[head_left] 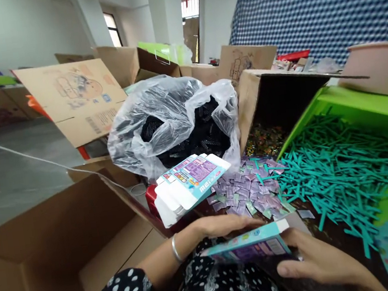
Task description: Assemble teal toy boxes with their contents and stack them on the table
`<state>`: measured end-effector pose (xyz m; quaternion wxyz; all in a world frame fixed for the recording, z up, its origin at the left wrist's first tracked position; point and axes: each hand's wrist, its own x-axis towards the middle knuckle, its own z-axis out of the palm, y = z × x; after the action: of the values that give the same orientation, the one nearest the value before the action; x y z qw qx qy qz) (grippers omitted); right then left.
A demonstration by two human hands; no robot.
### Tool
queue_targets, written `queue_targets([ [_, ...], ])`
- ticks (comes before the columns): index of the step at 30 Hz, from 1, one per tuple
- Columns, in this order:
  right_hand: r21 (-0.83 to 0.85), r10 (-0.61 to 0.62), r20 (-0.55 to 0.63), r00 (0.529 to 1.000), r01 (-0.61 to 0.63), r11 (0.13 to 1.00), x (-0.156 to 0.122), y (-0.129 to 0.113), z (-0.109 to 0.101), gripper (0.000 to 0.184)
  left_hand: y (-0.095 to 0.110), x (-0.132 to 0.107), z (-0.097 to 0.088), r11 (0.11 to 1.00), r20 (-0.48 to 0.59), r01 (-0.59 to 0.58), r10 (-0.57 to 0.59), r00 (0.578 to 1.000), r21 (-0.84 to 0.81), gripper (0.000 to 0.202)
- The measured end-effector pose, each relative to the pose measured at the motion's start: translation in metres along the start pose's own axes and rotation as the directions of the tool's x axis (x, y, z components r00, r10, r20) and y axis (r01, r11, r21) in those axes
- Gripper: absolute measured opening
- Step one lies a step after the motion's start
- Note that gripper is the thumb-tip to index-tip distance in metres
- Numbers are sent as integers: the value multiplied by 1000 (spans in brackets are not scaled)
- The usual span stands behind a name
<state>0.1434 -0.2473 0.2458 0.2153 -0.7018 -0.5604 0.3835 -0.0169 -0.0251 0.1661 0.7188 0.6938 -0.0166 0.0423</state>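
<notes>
Both my hands hold a small teal and purple printed carton [252, 246] low in front of me. My left hand [225, 225] lies over its top edge, fingers curved along it; a silver bangle sits on that wrist. My right hand [317, 258] grips the carton's right end, fingers wrapped under it. Just beyond, a stack of flat unfolded cartons [188, 184] of the same print leans against a clear plastic bag [169, 115] full of small black parts.
A pile of small purple packets [245, 191] lies on the dark table. Several teal sticks [335, 170] spill from a green bin [362, 106]. An open cardboard box [51, 248] stands at my left; more open boxes [273, 102] stand behind.
</notes>
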Motion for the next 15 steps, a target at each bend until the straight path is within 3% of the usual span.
queue_targets([
  [2,-12,19,-38,999,-20,1000,0,3,1,62,22,-5,-8,994,261,-61,37,965,87,66],
  [3,-9,21,-48,999,-21,1000,0,2,2,62,27,-7,-9,989,301,-85,45,953,124,66],
  [5,16,2,-32,1000,-1,1000,3,-4,5,59,25,-8,-7,981,212,-95,59,975,167,62],
  [7,57,-27,-39,999,29,998,7,-10,8,53,13,-3,-4,991,34,-54,50,998,123,60],
  [8,71,-29,-116,993,37,997,8,-12,8,52,5,0,-4,997,-68,-35,40,997,67,61],
  [9,68,-20,-280,960,41,997,9,-12,8,53,-1,4,-4,1000,-174,-31,30,984,-2,63],
  [10,45,-13,-506,863,42,998,10,-10,8,54,-7,8,-4,997,-286,-47,27,958,-66,65],
  [11,10,-19,-725,689,39,999,11,-7,7,57,-10,12,-4,990,-399,-83,32,916,-111,67],
  [12,-17,-34,-871,491,39,999,13,-2,7,62,-13,16,-4,982,-503,-132,47,863,-136,68],
  [13,-25,-42,-936,349,54,998,17,5,7,68,-16,20,-3,971,-586,-186,66,808,-148,69],
  [14,-4,-29,-953,300,84,996,21,12,7,74,-18,24,-1,958,-640,-237,81,764,-162,71],
  [15,51,7,-941,338,122,991,27,21,10,81,-22,27,1,944,-664,-274,86,742,-184,76],
])
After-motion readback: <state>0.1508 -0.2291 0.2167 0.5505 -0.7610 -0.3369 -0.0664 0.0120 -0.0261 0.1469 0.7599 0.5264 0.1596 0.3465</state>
